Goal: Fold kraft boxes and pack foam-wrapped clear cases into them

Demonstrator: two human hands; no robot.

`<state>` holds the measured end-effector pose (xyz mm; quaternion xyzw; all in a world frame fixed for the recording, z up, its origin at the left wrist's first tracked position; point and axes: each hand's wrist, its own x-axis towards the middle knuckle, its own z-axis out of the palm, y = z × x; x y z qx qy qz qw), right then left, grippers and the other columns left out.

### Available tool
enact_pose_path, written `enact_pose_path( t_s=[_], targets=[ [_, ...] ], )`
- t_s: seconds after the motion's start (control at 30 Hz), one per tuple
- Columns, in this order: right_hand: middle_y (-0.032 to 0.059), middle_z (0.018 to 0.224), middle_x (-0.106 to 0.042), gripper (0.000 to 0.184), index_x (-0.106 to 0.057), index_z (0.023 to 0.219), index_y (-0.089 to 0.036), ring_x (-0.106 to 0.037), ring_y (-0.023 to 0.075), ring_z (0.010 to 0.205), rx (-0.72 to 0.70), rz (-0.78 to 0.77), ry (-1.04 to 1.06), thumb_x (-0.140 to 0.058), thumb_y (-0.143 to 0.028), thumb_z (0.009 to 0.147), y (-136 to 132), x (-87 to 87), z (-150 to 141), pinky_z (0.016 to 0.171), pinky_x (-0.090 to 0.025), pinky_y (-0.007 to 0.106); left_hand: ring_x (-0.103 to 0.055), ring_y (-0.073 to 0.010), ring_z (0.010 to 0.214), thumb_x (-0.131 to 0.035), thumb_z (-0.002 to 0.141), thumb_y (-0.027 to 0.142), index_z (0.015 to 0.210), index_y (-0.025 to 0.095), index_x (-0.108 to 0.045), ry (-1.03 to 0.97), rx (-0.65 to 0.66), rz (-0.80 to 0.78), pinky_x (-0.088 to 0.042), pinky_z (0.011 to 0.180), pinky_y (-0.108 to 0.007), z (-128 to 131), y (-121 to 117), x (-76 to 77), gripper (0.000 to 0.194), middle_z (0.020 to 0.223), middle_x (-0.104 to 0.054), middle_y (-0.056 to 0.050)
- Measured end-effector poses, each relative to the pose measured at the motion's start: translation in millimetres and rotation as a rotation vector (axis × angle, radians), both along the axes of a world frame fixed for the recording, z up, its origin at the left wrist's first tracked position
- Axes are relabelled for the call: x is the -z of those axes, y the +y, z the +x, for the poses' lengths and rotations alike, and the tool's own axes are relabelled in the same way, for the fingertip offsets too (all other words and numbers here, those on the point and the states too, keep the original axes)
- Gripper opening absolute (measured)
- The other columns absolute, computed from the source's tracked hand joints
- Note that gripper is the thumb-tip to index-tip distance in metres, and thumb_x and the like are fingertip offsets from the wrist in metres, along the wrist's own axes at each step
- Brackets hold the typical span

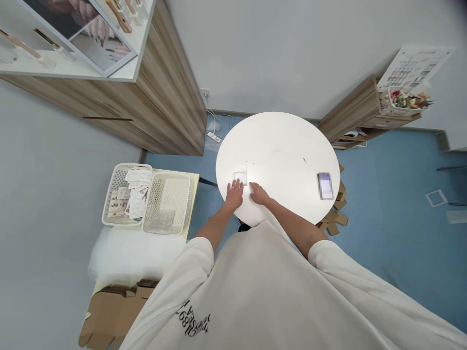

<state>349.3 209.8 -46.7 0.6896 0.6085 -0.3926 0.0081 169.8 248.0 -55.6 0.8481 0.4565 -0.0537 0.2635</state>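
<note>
A small clear, flat square case [240,176] lies on the round white table [280,141], left of the middle. My left hand [234,194] rests at its near edge, fingers spread, the fingertips overlapping that edge. Just right of the case, my right hand [259,194] lies low on the tabletop with its fingers stretched toward the left. Nothing shows in either hand. Whether the right fingertips touch the case, I cannot tell.
A phone-like object [326,186], partly blurred, lies on the table's right side. To the left, a side table carries a white basket of cards [120,170] and another basket with clear cases [188,194]. Folded cardboard boxes [332,221] lie on the floor at right.
</note>
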Motion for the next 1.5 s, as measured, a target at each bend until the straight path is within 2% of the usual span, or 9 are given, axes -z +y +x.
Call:
enact_pose_path(
  t_s=[0.23,0.43,0.7,0.83,0.97,1.1,1.23,1.37,1.5],
  targets=[
    [0.0152,0.163,-0.031,0.063,-0.035,0.156,-0.015,-0.039,0.0292,0.144,0.067,-0.035,-0.013,-0.048,-0.022,0.095,-30,-9.1,18,0.113,-0.038,0.041,-0.019,-0.0349,0.156,-0.046,0.083,0.009,0.157,0.013,-0.034,0.077,-0.030,0.062,-0.015,0.124,-0.060,9,-8,-6.7,0.076,0.167,-0.024,-0.018],
    [0.0136,0.162,-0.033,0.059,-0.039,0.155,-0.017,-0.039,0.0289,0.143,0.092,-0.010,-0.010,-0.046,-0.022,0.097,-55,-22.8,32,0.114,-0.037,0.040,-0.024,-0.0342,0.154,-0.044,0.085,0.009,0.156,0.011,-0.036,0.114,0.008,0.138,-0.021,0.123,-0.057,14,-37,-16.5,0.072,0.167,-0.024,-0.018],
    [0.0143,0.159,-0.037,0.052,-0.048,0.149,-0.016,-0.042,0.0298,0.140,-0.007,0.075,-0.048,-0.046,-0.021,0.097,-100,-38.3,58,0.112,-0.038,0.042,-0.025,-0.0344,0.154,-0.045,0.086,0.010,0.157,0.012,-0.035,0.105,-0.078,0.165,-0.022,0.123,-0.058,37,-100,-28.1,0.072,0.167,-0.025,-0.019],
    [0.0138,0.157,-0.041,0.050,-0.051,0.146,-0.017,-0.044,0.0298,0.138,-0.074,0.146,-0.039,-0.045,-0.020,0.097,-125,-41.2,66,0.110,-0.040,0.041,-0.024,-0.0343,0.154,-0.046,0.087,0.011,0.157,0.014,-0.034,0.109,-0.149,0.159,-0.022,0.123,-0.058,44,-144,-32.5,0.072,0.167,-0.026,-0.018],
    [0.0140,0.154,-0.045,0.048,-0.054,0.144,-0.017,-0.045,0.0289,0.136,-0.142,0.189,-0.019,-0.045,-0.019,0.097,-150,-36.3,59,0.109,-0.041,0.041,-0.022,-0.0349,0.154,-0.048,0.087,0.013,0.158,0.016,-0.032,0.115,-0.199,0.114,-0.021,0.122,-0.059,40,-191,-33.4,0.072,0.167,-0.024,-0.018],
    [0.0138,0.154,-0.046,0.046,-0.055,0.142,-0.018,-0.045,0.0288,0.137,-0.240,0.206,-0.003,-0.045,-0.020,0.097,-170,-30.9,35,0.108,-0.041,0.040,-0.022,-0.0343,0.154,-0.047,0.091,0.016,0.158,0.018,-0.032,0.124,-0.275,0.099,-0.022,0.121,-0.059,17,-231,-38.7,0.068,0.167,-0.025,-0.017],
    [0.0132,0.153,-0.046,0.046,-0.056,0.142,-0.019,-0.047,0.0288,0.135,-0.352,0.230,0.007,-0.046,-0.020,0.097,-180,-35.0,-6,0.107,-0.043,0.041,-0.024,-0.0345,0.154,-0.044,0.093,0.017,0.157,0.017,-0.035,0.138,-0.392,0.107,-0.024,0.121,-0.058,-25,-261,-51.0,0.064,0.168,-0.023,-0.017],
    [0.0126,0.151,-0.048,0.047,-0.057,0.141,-0.019,-0.049,0.0289,0.133,-0.489,0.288,0.022,-0.047,-0.018,0.095,-180,-47.1,-67,0.107,-0.043,0.040,-0.026,-0.0340,0.153,-0.043,0.092,0.017,0.156,0.016,-0.036,0.136,-0.535,0.165,-0.025,0.121,-0.056,-83,-290,-62.4,0.064,0.167,-0.024,-0.017],
    [0.0132,0.151,-0.049,0.047,-0.058,0.141,-0.019,-0.049,0.0289,0.134,-0.621,0.324,0.034,-0.047,-0.019,0.095,-189,-52.1,-152,0.110,-0.041,0.040,-0.028,-0.0335,0.152,-0.045,0.092,0.019,0.155,0.016,-0.037,0.127,-0.656,0.170,-0.027,0.120,-0.054,-156,-326,-66.7,0.064,0.166,-0.027,-0.017]
  ],
)
